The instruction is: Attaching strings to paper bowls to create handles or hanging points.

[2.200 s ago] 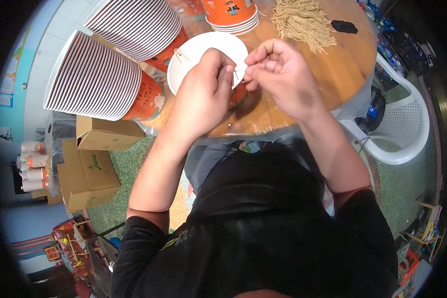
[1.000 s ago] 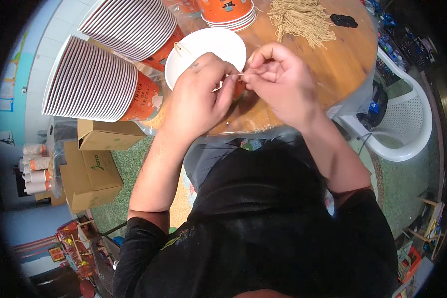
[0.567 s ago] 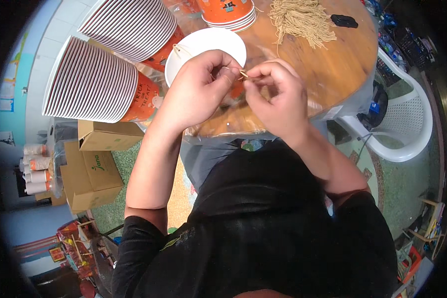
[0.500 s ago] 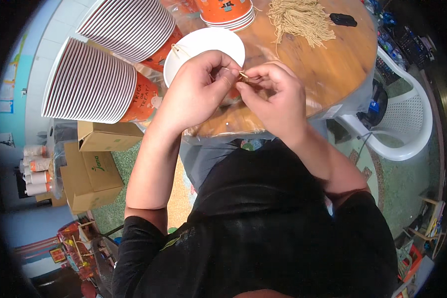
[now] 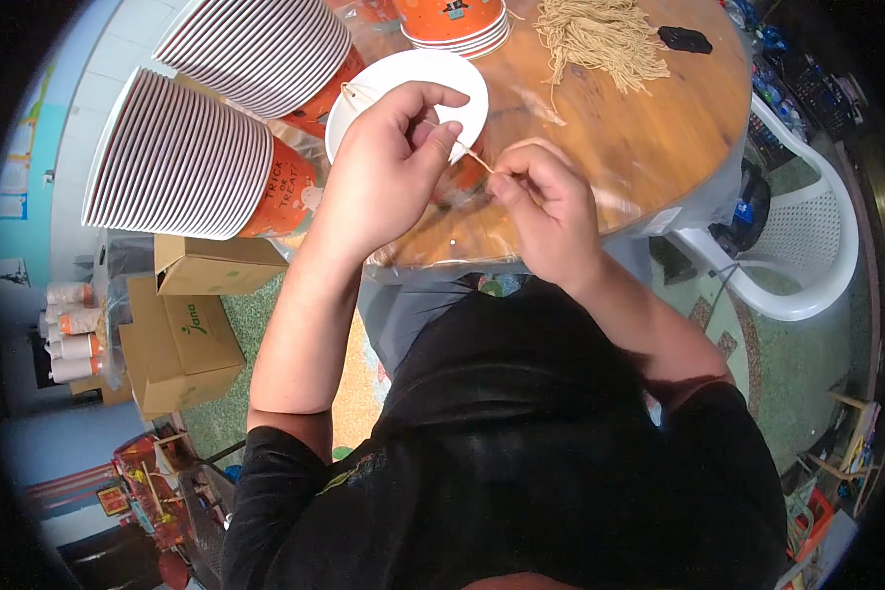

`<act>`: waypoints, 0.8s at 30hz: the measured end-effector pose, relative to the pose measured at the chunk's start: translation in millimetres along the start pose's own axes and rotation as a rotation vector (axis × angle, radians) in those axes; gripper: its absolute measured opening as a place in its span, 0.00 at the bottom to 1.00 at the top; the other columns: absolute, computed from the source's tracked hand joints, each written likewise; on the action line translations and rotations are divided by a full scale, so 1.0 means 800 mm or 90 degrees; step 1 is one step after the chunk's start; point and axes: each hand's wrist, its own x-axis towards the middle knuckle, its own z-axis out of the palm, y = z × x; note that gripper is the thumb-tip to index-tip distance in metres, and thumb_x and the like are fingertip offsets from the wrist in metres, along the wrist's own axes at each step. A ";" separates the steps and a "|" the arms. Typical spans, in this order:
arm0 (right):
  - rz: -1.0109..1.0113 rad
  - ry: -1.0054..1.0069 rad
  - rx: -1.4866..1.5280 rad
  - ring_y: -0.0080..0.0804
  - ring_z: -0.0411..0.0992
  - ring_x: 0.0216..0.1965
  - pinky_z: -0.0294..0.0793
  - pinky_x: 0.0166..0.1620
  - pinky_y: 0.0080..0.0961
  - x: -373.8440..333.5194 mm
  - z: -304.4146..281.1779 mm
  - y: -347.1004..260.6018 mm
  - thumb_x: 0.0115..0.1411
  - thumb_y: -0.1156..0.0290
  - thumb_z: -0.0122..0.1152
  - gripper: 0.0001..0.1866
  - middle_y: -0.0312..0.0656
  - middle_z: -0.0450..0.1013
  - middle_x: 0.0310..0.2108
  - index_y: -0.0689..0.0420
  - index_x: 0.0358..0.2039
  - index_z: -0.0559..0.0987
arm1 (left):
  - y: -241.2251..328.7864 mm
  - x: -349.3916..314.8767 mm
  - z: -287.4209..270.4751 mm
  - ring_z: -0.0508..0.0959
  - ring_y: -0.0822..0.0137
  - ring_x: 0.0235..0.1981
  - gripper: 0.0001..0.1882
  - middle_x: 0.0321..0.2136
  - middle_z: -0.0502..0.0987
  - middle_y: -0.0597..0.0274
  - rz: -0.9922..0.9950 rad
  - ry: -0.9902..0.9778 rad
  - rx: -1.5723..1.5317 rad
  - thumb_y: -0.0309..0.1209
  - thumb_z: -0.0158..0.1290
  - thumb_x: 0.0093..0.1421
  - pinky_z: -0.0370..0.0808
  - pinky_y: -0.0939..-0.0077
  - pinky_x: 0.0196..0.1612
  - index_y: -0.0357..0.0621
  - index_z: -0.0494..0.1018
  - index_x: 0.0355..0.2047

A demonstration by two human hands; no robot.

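A paper bucket [image 5: 388, 74], white inside and orange outside, lies with its mouth up on the table in front of me. A length of tan cord loops at its far left rim. Over the bucket is my left hand [image 5: 388, 162], its thumb and forefinger spread apart and the other fingers curled, partly hidden. My right hand [image 5: 549, 206], just right of the bucket, pinches the end of a tan cord [image 5: 476, 157]. That cord runs straight from the bucket's near right rim, beside my left thumb, to my right fingertips.
Two long stacks of nested buckets [image 5: 182, 157] lie at the left. A shorter stack [image 5: 452, 25] stands behind. A bundle of tan cords [image 5: 600, 44] and a black object [image 5: 685, 39] rest on the wooden table [image 5: 649, 147]. Cardboard boxes [image 5: 182, 344] and a white chair [image 5: 806, 236] flank it.
My hands have drawn apart: the right moved down and rightward with the cord end, stretching the cord. My left thumb and forefinger have spread.
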 end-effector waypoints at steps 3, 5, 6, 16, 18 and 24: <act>-0.104 0.029 0.006 0.31 0.80 0.39 0.80 0.43 0.27 -0.010 0.001 -0.002 0.72 0.79 0.66 0.02 0.46 0.81 0.47 0.63 0.40 0.81 | 0.002 -0.001 0.004 0.72 0.74 0.26 0.14 0.23 0.70 0.69 0.030 0.034 0.097 0.26 0.64 0.71 0.73 0.71 0.32 0.38 0.81 0.56; -0.161 0.029 -0.013 0.32 0.80 0.41 0.80 0.44 0.27 -0.008 0.001 -0.001 0.72 0.79 0.66 0.02 0.48 0.80 0.49 0.63 0.41 0.81 | 0.005 -0.002 0.008 0.72 0.71 0.26 0.15 0.23 0.70 0.66 0.066 0.049 0.147 0.25 0.64 0.71 0.74 0.68 0.32 0.39 0.80 0.56; -0.219 0.028 -0.030 0.32 0.80 0.43 0.80 0.45 0.27 -0.005 0.002 0.000 0.72 0.79 0.65 0.02 0.50 0.80 0.52 0.63 0.41 0.80 | 0.007 -0.002 0.009 0.73 0.69 0.25 0.15 0.23 0.70 0.64 0.072 0.054 0.166 0.25 0.64 0.70 0.75 0.67 0.32 0.39 0.80 0.56; 0.015 -0.016 0.333 0.24 0.83 0.45 0.86 0.52 0.25 0.018 0.018 -0.010 0.79 0.79 0.58 0.05 0.45 0.85 0.50 0.66 0.48 0.81 | -0.009 0.001 0.009 0.77 0.70 0.30 0.15 0.28 0.74 0.63 0.128 0.081 0.133 0.24 0.61 0.72 0.77 0.68 0.35 0.38 0.78 0.57; 0.097 -0.017 0.309 0.25 0.84 0.43 0.86 0.49 0.22 0.026 0.018 -0.013 0.77 0.80 0.62 0.06 0.45 0.86 0.47 0.66 0.51 0.80 | -0.015 -0.003 0.008 0.78 0.72 0.34 0.14 0.32 0.75 0.64 0.156 0.090 0.043 0.23 0.59 0.74 0.78 0.71 0.37 0.37 0.77 0.58; 0.244 0.004 0.377 0.27 0.85 0.40 0.87 0.46 0.23 0.050 0.003 -0.036 0.76 0.79 0.64 0.06 0.46 0.86 0.44 0.67 0.49 0.81 | -0.015 -0.015 0.007 0.75 0.77 0.40 0.15 0.42 0.75 0.69 0.184 0.082 -0.117 0.21 0.54 0.79 0.75 0.78 0.49 0.36 0.72 0.63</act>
